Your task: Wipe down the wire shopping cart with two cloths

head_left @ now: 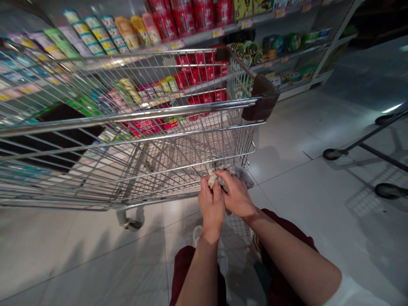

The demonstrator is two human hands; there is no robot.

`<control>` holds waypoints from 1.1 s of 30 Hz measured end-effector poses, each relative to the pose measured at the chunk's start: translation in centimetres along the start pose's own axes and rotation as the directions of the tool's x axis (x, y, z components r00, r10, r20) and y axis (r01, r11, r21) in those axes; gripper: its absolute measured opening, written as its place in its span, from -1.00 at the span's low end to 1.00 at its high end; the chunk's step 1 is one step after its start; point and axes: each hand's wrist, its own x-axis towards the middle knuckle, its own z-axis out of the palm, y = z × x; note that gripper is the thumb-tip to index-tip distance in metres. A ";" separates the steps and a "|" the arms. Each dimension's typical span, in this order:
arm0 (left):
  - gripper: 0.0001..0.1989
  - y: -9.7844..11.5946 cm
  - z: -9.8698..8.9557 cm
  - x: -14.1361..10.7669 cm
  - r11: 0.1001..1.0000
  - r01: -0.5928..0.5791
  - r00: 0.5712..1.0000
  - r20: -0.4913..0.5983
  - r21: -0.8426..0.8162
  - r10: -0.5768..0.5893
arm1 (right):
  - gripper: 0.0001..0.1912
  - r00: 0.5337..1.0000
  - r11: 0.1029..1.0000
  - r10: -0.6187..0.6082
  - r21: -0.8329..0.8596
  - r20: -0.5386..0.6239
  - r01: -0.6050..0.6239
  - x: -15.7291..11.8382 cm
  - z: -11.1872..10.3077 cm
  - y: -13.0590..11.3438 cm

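A person's left hand (212, 206) and right hand (237, 193) closed with curled fingers around a bunched gray-and-cream cloth (244, 175) at the lower corner of a metal shopping cart (153, 114) in a store aisle. The handling appeared to be under way, the cloth firmly gripped beside the bottom wires; how much was done, and how much was left, could not be told from the cart. Behind it, red containers (204, 17) lined the shelves above yellow-and-red price tags (218, 32), whose print, like the packaging's brands, was too blurred to read.
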 end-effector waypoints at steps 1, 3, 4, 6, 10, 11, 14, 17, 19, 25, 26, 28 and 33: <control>-0.82 0.0 0.1 0.0 1.000 0.011 1.000 0.007 0.027 -0.011 | -0.66 0.999 1.000 0.018 -0.022 0.026 -0.017 -0.1 0.0 0.1; -0.84 -0.1 0.3 -0.2 0.998 -0.007 1.000 -0.013 0.059 0.007 | -0.65 0.998 0.999 0.025 -0.044 0.050 -0.022 -0.3 0.0 0.4; -0.83 -0.1 0.4 -0.4 0.998 -0.026 0.999 -0.038 0.061 0.029 | -0.65 0.999 0.999 0.010 -0.040 0.037 -0.009 -0.4 -0.1 0.5; -0.81 -0.2 0.7 -0.9 0.997 -0.069 0.994 -0.082 0.033 0.071 | -0.65 0.998 0.999 -0.041 -0.021 -0.037 0.040 -0.8 -0.3 0.5; -0.71 -0.2 1.0 -1.6 0.985 -0.161 0.983 -0.102 -0.068 0.154 | -0.66 0.951 0.987 -0.158 -0.022 -0.265 0.158 -1.2 -0.9 0.2; -0.69 -0.1 1.1 -1.6 0.979 -0.181 0.980 -0.094 -0.088 0.173 | -0.66 0.935 0.984 -0.173 -0.023 -0.309 0.175 -1.2 -1.1 0.2; -0.67 0.3 1.1 -1.1 0.973 -0.182 0.983 -0.025 -0.141 0.180 | -0.63 0.931 0.986 -0.162 -0.006 -0.326 0.169 -0.8 -1.5 0.2; -0.67 0.5 1.0 -0.5 0.974 -0.146 0.984 0.072 -0.174 0.160 | -0.62 0.959 0.989 -0.138 0.018 -0.249 0.147 -0.3 -1.6 0.6; -0.69 0.5 0.9 -0.3 0.974 -0.134 0.982 0.106 -0.181 0.155 | -0.64 0.964 0.990 -0.139 0.004 -0.225 0.144 -0.1 -1.5 0.9; -0.76 -0.3 1.3 -0.3 1.000 -0.006 0.990 0.141 -0.025 0.010 | -0.71 0.995 0.997 -0.041 -0.070 -0.088 0.035 -0.4 -0.8 1.9; -0.77 -0.4 1.4 -0.4 1.000 0.010 0.990 0.143 0.001 -0.010 | -0.71 0.998 0.997 -0.018 -0.078 -0.060 0.013 -0.5 -0.8 2.0; -0.79 -0.4 1.6 -0.6 1.000 0.016 0.991 0.132 0.014 -0.018 | -0.71 0.999 0.996 -0.011 -0.085 -0.046 0.007 -0.6 -0.7 2.1; -0.76 0.4 1.6 -1.2 0.990 -0.103 0.993 0.046 -0.100 0.108 | -0.72 0.965 0.992 -0.119 -0.079 -0.232 0.103 -1.0 -1.5 1.1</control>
